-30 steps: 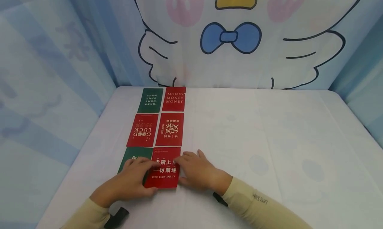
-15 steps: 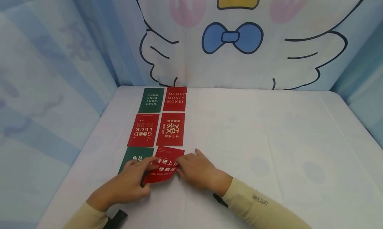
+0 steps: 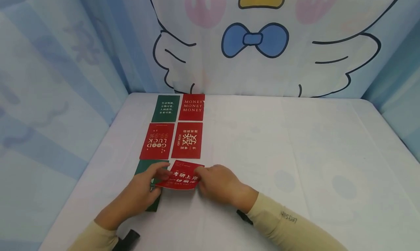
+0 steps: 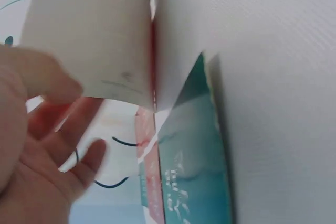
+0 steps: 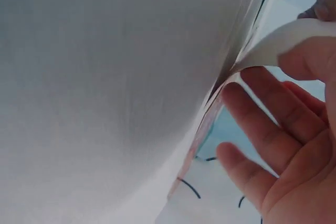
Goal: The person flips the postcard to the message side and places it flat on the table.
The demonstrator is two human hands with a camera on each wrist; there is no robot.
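Observation:
A red card with white Chinese lettering (image 3: pixel 183 176) is raised off the table at its near edge and slightly bowed. My right hand (image 3: pixel 220 183) pinches its right edge. At its left edge is my left hand (image 3: pixel 141 191), fingers over the printed face and thumb below. In the left wrist view the card's pale back (image 4: pixel 89 35) shows, with the left thumb overlapping its corner. The right wrist view shows the right thumb on the bent pale underside (image 5: pixel 278 43). A green card (image 3: pixel 152 207) lies partly hidden under the left hand.
Beyond the hands lie a red GOOD LUCK card (image 3: pixel 156 141), a red GET RICH card (image 3: pixel 187 140), a green card with small text (image 3: pixel 165 109) and a red MONEY card (image 3: pixel 191 108). They form two columns on the white-covered table (image 3: pixel 279 145). A printed curtain (image 3: pixel 256 72) hangs behind.
The red card, flat a second ago, has its near edge lifted and tilted up. The right hand curls more closely on its edge; the left hand has moved slightly away from me, uncovering more green card.

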